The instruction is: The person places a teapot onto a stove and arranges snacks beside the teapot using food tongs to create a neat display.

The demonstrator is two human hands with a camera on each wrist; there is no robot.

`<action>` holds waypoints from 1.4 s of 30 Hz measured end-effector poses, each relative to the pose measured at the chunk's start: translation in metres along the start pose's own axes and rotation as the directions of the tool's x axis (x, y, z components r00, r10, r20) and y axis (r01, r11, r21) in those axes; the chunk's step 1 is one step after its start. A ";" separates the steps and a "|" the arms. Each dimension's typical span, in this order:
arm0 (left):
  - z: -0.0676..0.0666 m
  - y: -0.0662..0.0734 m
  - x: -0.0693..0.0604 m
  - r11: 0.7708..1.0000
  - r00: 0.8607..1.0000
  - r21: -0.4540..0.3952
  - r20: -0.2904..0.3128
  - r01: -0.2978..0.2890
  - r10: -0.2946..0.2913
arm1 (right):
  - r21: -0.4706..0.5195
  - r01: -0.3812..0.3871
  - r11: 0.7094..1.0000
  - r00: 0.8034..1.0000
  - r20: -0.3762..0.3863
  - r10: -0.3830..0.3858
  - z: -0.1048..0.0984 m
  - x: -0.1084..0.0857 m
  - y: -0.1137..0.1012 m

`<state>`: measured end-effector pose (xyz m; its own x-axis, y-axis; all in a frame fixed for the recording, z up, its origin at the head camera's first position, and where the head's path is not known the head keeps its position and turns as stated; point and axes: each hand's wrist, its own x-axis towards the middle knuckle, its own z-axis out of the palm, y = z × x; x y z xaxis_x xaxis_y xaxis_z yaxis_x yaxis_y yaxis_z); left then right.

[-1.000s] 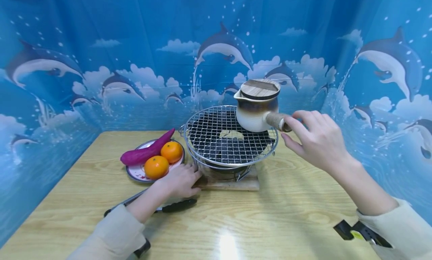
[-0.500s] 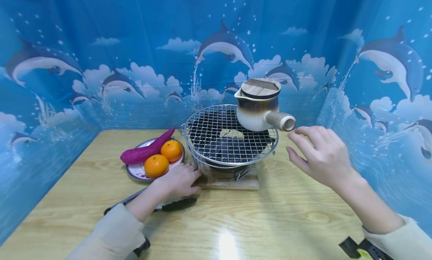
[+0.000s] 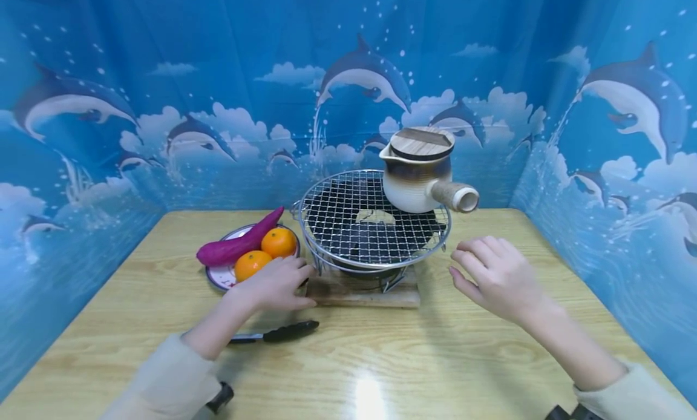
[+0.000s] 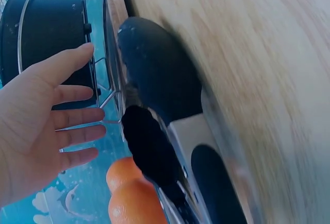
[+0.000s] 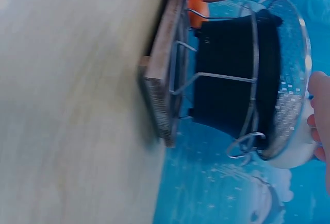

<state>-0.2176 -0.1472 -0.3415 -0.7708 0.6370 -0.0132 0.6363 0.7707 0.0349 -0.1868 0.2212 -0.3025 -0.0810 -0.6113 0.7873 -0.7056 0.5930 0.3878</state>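
My left hand (image 3: 274,284) hovers between the plate of fruit and the grill, over the black-tipped tongs (image 3: 288,331). In the left wrist view its fingers (image 4: 80,116) are straight and hold nothing, beside the tongs (image 4: 160,69). To the right of the round grill (image 3: 376,250), my right hand (image 3: 498,278) hangs in the air with its fingers loosely bent around nothing. A side-handled ceramic pot (image 3: 416,181) with a wooden lid (image 3: 422,143) stands at the back right of the wire mesh. Its handle (image 3: 454,195) points toward my right hand, apart from it.
On the left, a plate (image 3: 219,279) bears a purple sweet potato (image 3: 239,244) and two oranges (image 3: 279,242). The grill stands on a wooden board (image 3: 376,296). A blue dolphin-print curtain (image 3: 245,63) encloses the table's back and sides.
My right hand has come away from the pot's handle, lower and toward me. The left hand has shifted a little left and now covers part of the front orange. The pot stays put.
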 end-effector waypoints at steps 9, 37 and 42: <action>-0.004 -0.006 -0.009 0.997 0.997 -0.051 0.056 0.063 -0.060 | 0.076 -0.026 0.997 0.975 0.222 0.008 0.022 -0.031 -0.009; -0.006 -0.010 -0.043 0.966 0.951 -0.123 0.241 0.227 -0.193 | 0.151 -0.030 0.988 0.809 0.584 -0.065 0.056 -0.057 -0.041; -0.002 -0.012 -0.046 0.959 0.945 -0.130 0.250 0.250 -0.213 | 0.162 -0.045 0.986 0.799 0.598 -0.062 0.057 -0.058 -0.044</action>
<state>-0.1899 -0.1863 -0.3389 -0.8553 0.4424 -0.2697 0.4132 0.8965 0.1599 -0.1915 0.2005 -0.3926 -0.4420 -0.8386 0.3184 -0.8061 0.5270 0.2691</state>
